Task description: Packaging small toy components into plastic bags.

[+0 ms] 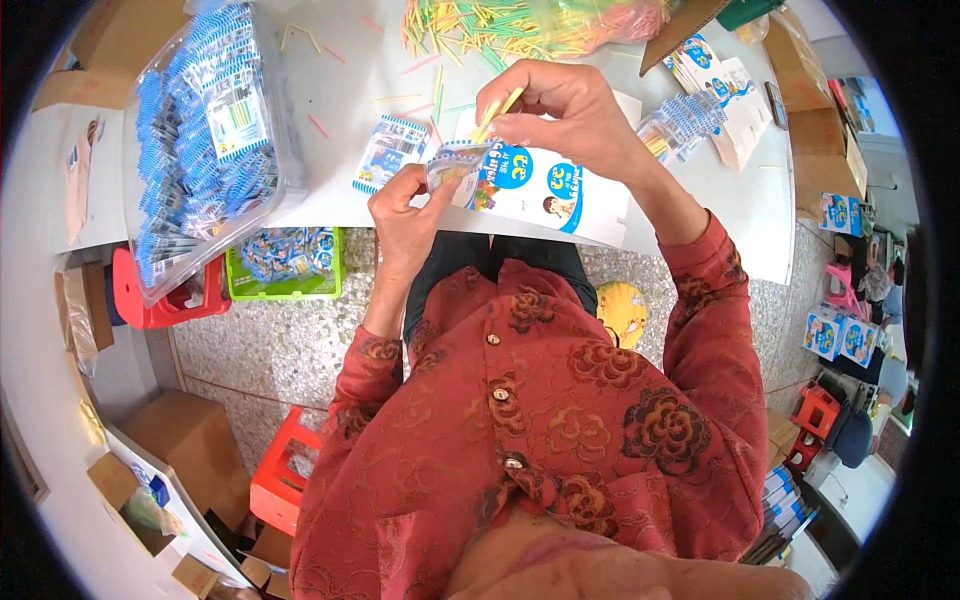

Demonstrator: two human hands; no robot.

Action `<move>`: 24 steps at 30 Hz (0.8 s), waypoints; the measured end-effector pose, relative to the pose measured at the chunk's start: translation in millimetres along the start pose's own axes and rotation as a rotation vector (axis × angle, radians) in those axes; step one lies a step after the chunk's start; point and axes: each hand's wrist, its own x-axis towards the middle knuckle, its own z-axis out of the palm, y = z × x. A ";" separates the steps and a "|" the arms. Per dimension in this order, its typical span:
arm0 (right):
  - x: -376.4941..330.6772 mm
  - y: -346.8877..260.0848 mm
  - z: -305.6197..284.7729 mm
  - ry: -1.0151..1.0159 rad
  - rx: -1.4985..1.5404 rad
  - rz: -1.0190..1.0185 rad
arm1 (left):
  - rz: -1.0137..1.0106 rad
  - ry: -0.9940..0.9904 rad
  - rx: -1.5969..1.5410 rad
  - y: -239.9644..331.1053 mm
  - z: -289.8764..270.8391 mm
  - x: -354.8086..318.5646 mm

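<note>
My left hand (408, 212) pinches a small plastic packet (457, 165) with a blue-and-white edge, its mouth held upward. Just above that mouth, my right hand (560, 112) grips short yellow straws (503, 112) between thumb and fingers. The straws' lower ends are at the packet's mouth; whether they are inside I cannot tell. Beneath both hands lies a flat white printed carton (560, 200) with blue circles. Left of the packet, a blue-and-white packet (392, 155) rests on the white table (335, 160).
A clear tub (290, 165) full of blue packets stands at the left. Loose coloured straws (440, 30) are heaped at the far side beside a plastic bag (600, 22). More packets (685, 122) lie at the right. Below the table are a green crate (290, 293) and red stools (285, 470).
</note>
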 end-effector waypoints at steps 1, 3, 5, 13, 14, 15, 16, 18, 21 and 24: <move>-0.9 0.0 0.4 0.010 -0.110 0.018 | 0.002 -0.002 0.000 0.4 1.1 -0.2; -1.1 -0.5 1.7 0.020 -0.218 0.034 | 0.009 -0.003 -0.014 -1.0 1.9 -1.4; -0.8 -2.6 2.9 0.005 -0.227 0.035 | 0.013 -0.001 -0.013 -2.1 2.0 -1.8; -0.9 -1.7 3.6 0.014 -0.270 0.040 | -0.025 -0.028 0.011 -8.9 1.3 -0.2; -0.5 -0.2 3.2 0.012 -0.267 0.035 | -0.019 -0.029 0.004 -8.8 1.6 0.2; -0.4 0.0 3.5 0.012 -0.266 0.036 | -0.013 -0.030 -0.003 -8.0 1.9 0.7; -0.4 -0.2 3.9 0.007 -0.262 0.043 | -0.014 -0.031 -0.003 -6.4 2.7 1.3; -0.3 -0.7 4.0 0.002 -0.257 0.051 | -0.010 -0.018 -0.040 -0.4 4.4 2.7; -0.6 1.1 2.6 -0.010 -0.318 0.056 | -0.040 -0.025 -0.067 -0.4 4.4 2.7; -1.4 8.5 0.1 -0.011 -0.305 0.068 | -0.065 -0.044 -0.036 6.1 4.3 4.0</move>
